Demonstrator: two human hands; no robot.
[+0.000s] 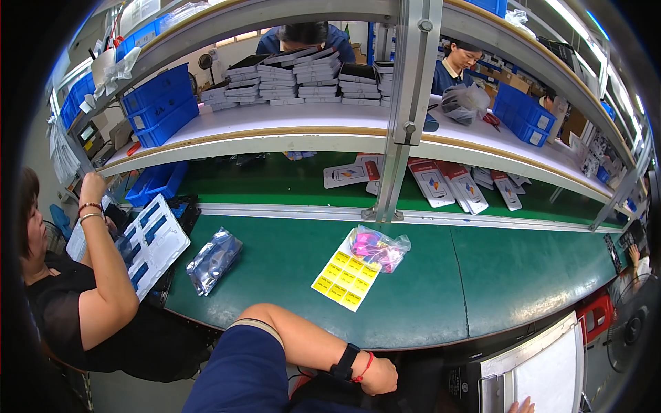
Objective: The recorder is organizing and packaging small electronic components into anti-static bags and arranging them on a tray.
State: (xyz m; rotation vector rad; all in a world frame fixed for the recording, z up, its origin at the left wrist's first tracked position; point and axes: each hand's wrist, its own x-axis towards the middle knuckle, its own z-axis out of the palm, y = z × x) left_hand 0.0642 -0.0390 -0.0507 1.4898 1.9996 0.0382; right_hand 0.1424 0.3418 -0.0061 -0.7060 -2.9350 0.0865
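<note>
A green table (413,296) runs across the scene, with a two-level shelf (275,140) rising along its far side. On the upper level, stacks of thin grey devices (318,74) stand between blue bins at left and right; red-and-white packages (434,184) lie below, right of the middle. At the near right, beyond the table's edge, is a flat white-topped unit (551,365) with a metal frame. At the left, beside a seated co-worker in black, a white tray (167,239) carries dark blue pieces. A silvery bag (215,258) lies left on the table; near the middle lies a sheet of yellow labels (344,289), its far right part under a clear bag (382,249) with pink contents. Of the hands, the left hand (381,376) is loosely curled below the table's near edge; whether it holds anything I cannot tell. The right hand (523,406) shows only fingertips at the white surface, so its opening and grasp cannot be told.
</note>
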